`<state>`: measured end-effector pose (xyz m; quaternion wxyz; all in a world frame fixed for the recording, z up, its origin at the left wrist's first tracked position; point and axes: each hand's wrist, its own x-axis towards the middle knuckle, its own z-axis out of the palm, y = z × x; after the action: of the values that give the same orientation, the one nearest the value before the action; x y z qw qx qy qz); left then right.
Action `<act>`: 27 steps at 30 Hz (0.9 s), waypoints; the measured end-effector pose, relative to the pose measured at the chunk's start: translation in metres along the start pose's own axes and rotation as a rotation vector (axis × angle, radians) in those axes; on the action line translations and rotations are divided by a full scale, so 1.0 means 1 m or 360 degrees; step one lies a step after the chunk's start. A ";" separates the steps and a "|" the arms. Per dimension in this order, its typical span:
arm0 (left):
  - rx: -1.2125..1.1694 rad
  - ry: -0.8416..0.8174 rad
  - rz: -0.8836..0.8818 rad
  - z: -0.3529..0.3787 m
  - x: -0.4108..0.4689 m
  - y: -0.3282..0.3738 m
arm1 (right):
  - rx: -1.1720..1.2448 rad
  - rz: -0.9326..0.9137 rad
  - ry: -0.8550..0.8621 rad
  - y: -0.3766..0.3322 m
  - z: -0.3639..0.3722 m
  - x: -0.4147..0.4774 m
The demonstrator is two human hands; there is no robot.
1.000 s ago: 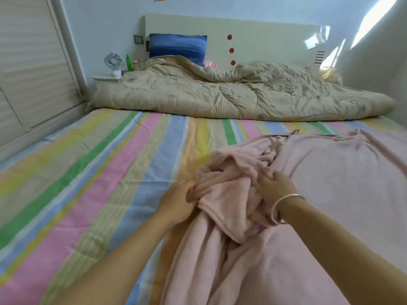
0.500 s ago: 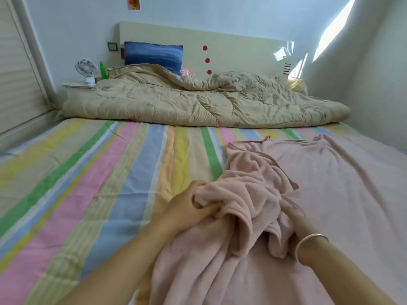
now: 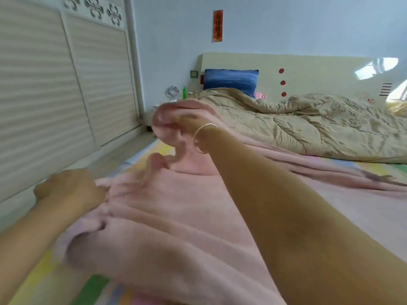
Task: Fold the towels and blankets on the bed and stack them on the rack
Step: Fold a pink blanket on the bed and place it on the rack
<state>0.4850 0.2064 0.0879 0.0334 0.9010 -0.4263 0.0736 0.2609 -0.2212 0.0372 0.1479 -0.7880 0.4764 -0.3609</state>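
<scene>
A pink blanket (image 3: 176, 216) lies spread across the striped bed (image 3: 39, 280), blurred by motion. My left hand (image 3: 70, 190) grips its near edge at the left side of the bed. My right hand (image 3: 185, 122), with a bangle on the wrist, reaches far forward and holds a raised corner of the same blanket; its fingers are wrapped in the cloth and mostly hidden. A tan quilt (image 3: 308, 124) lies bunched along the headboard.
A blue pillow (image 3: 231, 80) leans on the cream headboard (image 3: 319, 71). A small white fan (image 3: 172, 92) and a green bottle (image 3: 184, 93) stand on a bedside shelf. Slatted wardrobe doors (image 3: 55, 95) run along the left of the bed.
Both hands have swept the pink blanket to the left across the bed, the right hand lifting a corner up and far forward. My view has swung left toward the wardrobe.
</scene>
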 end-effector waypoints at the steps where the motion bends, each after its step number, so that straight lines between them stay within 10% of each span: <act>1: -0.0084 0.0000 -0.0048 0.005 0.001 -0.016 | 0.0039 -0.0071 -0.0281 -0.042 0.012 -0.009; 3: -0.0137 -0.0030 -0.0064 0.025 0.004 -0.049 | -0.0041 -0.0027 -0.0360 -0.185 -0.045 -0.136; 9: -0.0393 -0.0436 0.0008 0.099 -0.030 -0.066 | -0.0062 0.0392 -0.0805 -0.144 -0.021 -0.297; 15: -0.0617 -0.0459 -0.0192 0.100 -0.075 -0.084 | -0.0175 0.0149 -0.0689 -0.139 -0.066 -0.418; 27: -0.1502 -0.1532 -0.0129 0.072 -0.111 -0.129 | -0.0598 -0.0447 -0.0013 -0.161 -0.089 -0.594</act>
<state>0.5225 0.3645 -0.0009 0.2324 0.7374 -0.3460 -0.5315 0.1321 0.3791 -0.0626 -0.0512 -0.8616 0.4204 -0.2797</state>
